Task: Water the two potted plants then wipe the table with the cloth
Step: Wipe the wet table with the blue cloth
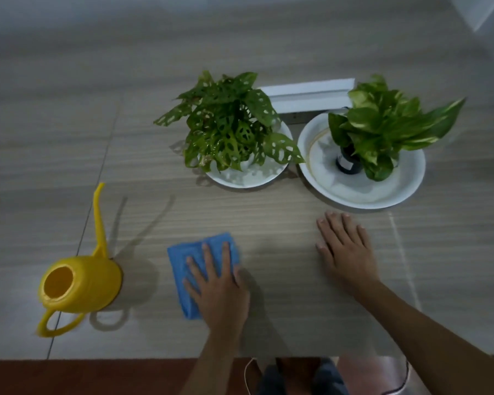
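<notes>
A folded blue cloth [186,269] lies flat on the wooden table [268,223], near its front edge. My left hand [218,283] presses down on the cloth, fingers spread. My right hand [345,246] rests flat on the bare table, palm down, holding nothing. Behind the hands stand two potted plants, each in a white dish: one with holed leaves [228,124] at centre, one with broad light-green leaves [382,129] and a dark pot on the right. A yellow watering can [80,283] with a long thin spout stands at the left.
A white box [305,94] lies behind the plants. The white dishes [362,195] sit close together, just beyond my right hand. A seam in the tabletop [97,183] runs past the watering can. The table's front edge borders a reddish floor.
</notes>
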The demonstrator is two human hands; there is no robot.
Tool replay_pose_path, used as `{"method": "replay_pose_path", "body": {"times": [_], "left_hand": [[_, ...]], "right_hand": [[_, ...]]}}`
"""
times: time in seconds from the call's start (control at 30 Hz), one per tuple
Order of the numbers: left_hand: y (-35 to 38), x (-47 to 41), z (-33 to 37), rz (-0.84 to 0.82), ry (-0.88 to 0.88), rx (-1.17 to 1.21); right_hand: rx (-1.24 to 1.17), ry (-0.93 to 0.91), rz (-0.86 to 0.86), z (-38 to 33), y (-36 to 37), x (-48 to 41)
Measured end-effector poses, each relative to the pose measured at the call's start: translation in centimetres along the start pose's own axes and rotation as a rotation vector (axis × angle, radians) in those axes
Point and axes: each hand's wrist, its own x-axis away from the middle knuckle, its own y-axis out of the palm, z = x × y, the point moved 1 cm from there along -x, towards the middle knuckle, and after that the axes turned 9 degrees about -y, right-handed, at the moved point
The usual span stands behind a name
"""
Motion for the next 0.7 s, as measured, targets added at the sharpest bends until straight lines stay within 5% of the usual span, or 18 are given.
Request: {"method": "replay_pose_path", "body": {"times": [0.1, 0.2, 0.3, 0.4, 0.53, 0.63, 0.7], "left_hand": [[2.1, 6.8, 5.7, -0.103, 0.257, 0.026], [3.2, 1.6, 10.6, -0.144, 0.486, -0.033], [2.3, -5.6, 6.7, 0.004, 0.221, -0.112], [0.5, -1.0, 1.5, 0.098, -0.083, -0.044], [2.8, 10.5, 7.1, -0.078, 0.204, 0.005], [3.9, 4.3, 12.2, -0.101, 0.446, -0.051], [3.4, -1.5, 10.1, -0.027, 0.372, -0.138]], "right_hand": [[0.017, 0.006, -0.021, 1.2, 0.2, 0.5], [0.043, -0.005, -0.030, 1.4, 0.3, 0.6], [0.043, -0.013, -0.022, 1.3, 0.0, 0.7], [0.018, -0.025, -0.010, 1.3, -0.5, 0.9], [0.003, -0.031, -0.027, 1.6, -0.4, 0.9], [0.017, -0.036, -0.027, 1.8, -0.2, 0.7], [0.021, -0.037, -0.028, 1.7, -0.3, 0.8]]}}
